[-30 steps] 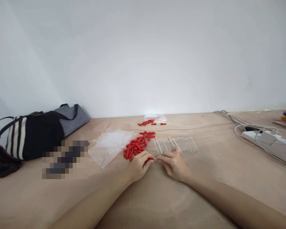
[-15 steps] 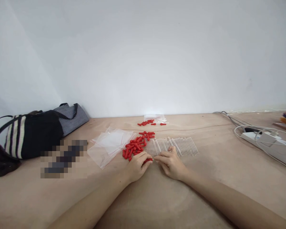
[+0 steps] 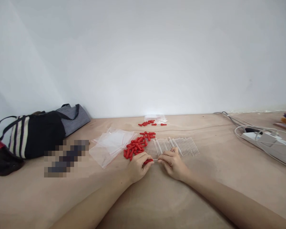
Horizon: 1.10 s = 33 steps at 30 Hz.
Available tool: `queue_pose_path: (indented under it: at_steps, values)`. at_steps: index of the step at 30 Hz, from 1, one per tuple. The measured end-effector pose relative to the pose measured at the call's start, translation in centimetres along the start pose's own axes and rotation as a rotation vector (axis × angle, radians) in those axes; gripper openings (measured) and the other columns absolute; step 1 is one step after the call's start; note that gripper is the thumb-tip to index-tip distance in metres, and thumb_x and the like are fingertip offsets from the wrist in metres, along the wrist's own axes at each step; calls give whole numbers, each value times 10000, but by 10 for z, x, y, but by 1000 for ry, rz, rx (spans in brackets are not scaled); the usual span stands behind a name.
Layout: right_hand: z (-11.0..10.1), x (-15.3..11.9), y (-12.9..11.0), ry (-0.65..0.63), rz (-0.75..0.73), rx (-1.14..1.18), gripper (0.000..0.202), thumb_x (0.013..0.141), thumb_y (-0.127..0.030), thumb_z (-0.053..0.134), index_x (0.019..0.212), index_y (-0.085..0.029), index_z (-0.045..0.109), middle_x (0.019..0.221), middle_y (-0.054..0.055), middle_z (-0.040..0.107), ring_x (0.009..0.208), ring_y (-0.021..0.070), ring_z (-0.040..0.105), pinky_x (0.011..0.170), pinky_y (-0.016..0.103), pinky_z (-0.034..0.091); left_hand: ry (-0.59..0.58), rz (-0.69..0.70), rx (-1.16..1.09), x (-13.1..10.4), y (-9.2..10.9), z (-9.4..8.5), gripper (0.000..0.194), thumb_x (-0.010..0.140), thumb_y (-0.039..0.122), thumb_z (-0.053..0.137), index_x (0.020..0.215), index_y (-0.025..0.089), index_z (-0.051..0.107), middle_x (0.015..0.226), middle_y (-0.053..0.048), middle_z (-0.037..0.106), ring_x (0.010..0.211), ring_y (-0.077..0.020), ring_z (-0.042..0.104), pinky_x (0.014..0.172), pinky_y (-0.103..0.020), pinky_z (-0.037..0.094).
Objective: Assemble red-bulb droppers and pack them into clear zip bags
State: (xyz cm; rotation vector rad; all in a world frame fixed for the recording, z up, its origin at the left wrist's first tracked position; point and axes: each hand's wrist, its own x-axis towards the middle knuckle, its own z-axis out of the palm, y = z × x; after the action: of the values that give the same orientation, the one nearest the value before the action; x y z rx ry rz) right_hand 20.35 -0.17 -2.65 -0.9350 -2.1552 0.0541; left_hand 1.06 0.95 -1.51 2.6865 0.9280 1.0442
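Observation:
My left hand [image 3: 139,167] is closed around a red rubber dropper bulb [image 3: 148,161], whose open end points right. Pinched in my right hand [image 3: 172,165] is a thin clear dropper tube [image 3: 155,160]. Its left end meets the mouth of the bulb; how far it sits inside I cannot tell. Just beyond my left hand lies a pile of red dropper bulbs [image 3: 135,145]. Behind my right hand a row of clear dropper tubes [image 3: 188,146] lies side by side on the wooden table [image 3: 143,197].
Clear zip bags [image 3: 112,143] lie left of the pile. More red bulbs [image 3: 147,122] and a small bag [image 3: 154,117] are near the wall. A black striped bag [image 3: 40,135] stands at left. At right are a power strip [image 3: 259,143] and cables [image 3: 238,127].
My right hand has shifted slightly right, and more of the tube shows between my hands. My left hand keeps hold of the bulb in nearly the same place.

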Motion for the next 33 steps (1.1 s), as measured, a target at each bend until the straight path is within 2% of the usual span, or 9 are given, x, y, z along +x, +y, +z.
queue_pose_path:
  at_steps: [10,12,13,16,18,20,21,26,33]
  values:
    - [-4,4,3,-95,-27,46,195,857,-201,412,843,-195,606,712,10,606,648,112,513,694,295,279,17,78,72,3,-3,-4,179,860,240,438,772,168,576,716,-27,599,690,-141,548,678,-258,430]
    - [-8,7,4,-102,-35,42,200,854,-191,400,888,-197,596,755,23,607,682,123,526,697,290,312,40,73,146,3,-4,-9,161,840,303,482,874,180,581,812,-40,615,776,-172,548,748,-306,417]
    - [-13,8,6,-81,-15,35,207,849,-186,394,908,-196,592,773,30,606,696,129,531,692,285,330,57,56,187,3,-5,-12,221,815,347,518,958,185,568,891,-55,610,842,-196,539,787,-334,404]
    - [-33,10,28,81,196,-21,242,823,-184,380,946,-172,588,793,58,598,703,147,539,654,263,383,87,-21,274,1,-6,-21,473,744,421,585,1144,191,478,1056,-91,551,995,-251,481,858,-384,375]
    - [-50,7,51,192,465,-151,267,802,-180,373,951,-148,592,849,83,607,750,160,553,672,257,400,86,-61,304,-1,-8,-24,446,752,377,579,1143,187,480,1044,-90,546,1000,-251,475,856,-389,378]
    - [-64,0,75,177,816,-393,281,777,-173,379,935,-152,610,889,90,616,804,170,560,689,251,394,78,-93,324,-2,-10,-25,340,761,317,566,1072,183,531,998,-80,552,965,-243,485,833,-386,391]
    - [-69,-4,86,169,898,-441,285,762,-163,380,902,-130,626,871,116,621,816,199,562,679,272,389,64,-105,327,-3,-11,-25,290,759,294,565,1027,185,556,977,-74,553,944,-237,490,819,-380,399]
    - [-74,-21,114,90,1068,-495,248,720,-229,436,707,-133,664,722,145,640,728,259,583,593,305,362,-13,-139,320,-3,-16,-25,187,733,264,583,907,202,604,906,-52,540,852,-210,506,753,-350,428]
    - [-70,-24,118,16,1091,-413,240,728,-299,474,812,-204,677,826,84,676,798,237,599,603,279,369,-100,-150,249,-6,-21,-33,177,739,294,600,884,193,615,887,-51,539,829,-202,511,755,-351,428]
